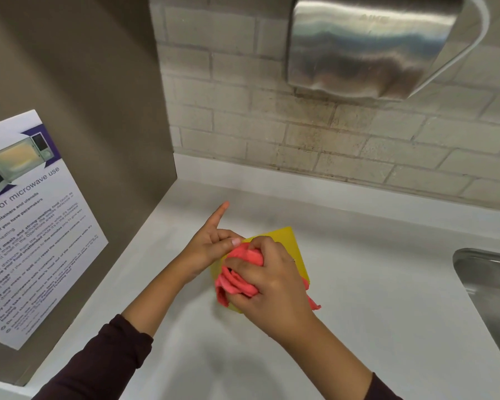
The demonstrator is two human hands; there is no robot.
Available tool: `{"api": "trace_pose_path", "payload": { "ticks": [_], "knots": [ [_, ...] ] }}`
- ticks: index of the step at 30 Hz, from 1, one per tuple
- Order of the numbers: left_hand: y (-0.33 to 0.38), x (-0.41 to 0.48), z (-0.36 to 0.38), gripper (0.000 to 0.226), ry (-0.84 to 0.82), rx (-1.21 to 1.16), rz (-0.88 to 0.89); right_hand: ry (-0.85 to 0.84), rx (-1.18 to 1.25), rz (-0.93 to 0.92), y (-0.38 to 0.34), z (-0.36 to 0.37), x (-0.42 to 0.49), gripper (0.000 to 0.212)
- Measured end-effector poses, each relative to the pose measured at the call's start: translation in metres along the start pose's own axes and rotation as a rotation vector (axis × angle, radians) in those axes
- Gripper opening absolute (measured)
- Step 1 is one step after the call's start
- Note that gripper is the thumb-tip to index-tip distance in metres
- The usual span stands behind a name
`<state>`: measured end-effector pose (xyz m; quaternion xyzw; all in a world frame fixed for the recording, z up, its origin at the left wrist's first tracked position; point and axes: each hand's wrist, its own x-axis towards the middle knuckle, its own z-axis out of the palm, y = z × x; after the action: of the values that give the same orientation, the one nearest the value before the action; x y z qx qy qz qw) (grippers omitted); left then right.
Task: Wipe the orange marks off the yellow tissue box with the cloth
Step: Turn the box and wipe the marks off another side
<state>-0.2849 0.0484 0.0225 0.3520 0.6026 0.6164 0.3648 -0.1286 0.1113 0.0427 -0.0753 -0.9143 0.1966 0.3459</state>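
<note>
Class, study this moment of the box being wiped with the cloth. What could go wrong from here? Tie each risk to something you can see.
1. The left hand holds the box only at one edge, forefinger stretched away, so it may slide on the smooth counter.
2. The bunched cloth in the right hand hides most of the box top, so marks could be missed.

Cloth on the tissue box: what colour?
The cloth is plain coral pink, best seen in the head view.
</note>
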Motion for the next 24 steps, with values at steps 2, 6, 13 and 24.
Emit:
{"api": "trace_pose_path", "payload": {
  "ticks": [2, 6, 13, 24],
  "knots": [
    [0.001, 0.001, -0.001, 0.080, 0.005, 0.008, -0.004, -0.062, -0.063, -0.052, -0.003, -0.002, -0.003, 0.018],
    [0.002, 0.002, -0.002, 0.081, -0.012, 0.024, -0.019, -0.149, -0.049, -0.104, -0.002, -0.010, -0.010, 0.012],
    [0.004, 0.001, -0.003, 0.084, -0.017, 0.038, -0.028, -0.167, 0.098, -0.081, 0.029, -0.033, -0.023, 0.013],
    [0.005, 0.004, -0.001, 0.084, 0.020, 0.050, -0.039, 0.154, 0.184, 0.257, 0.041, -0.016, 0.008, 0.017]
  ]
}}
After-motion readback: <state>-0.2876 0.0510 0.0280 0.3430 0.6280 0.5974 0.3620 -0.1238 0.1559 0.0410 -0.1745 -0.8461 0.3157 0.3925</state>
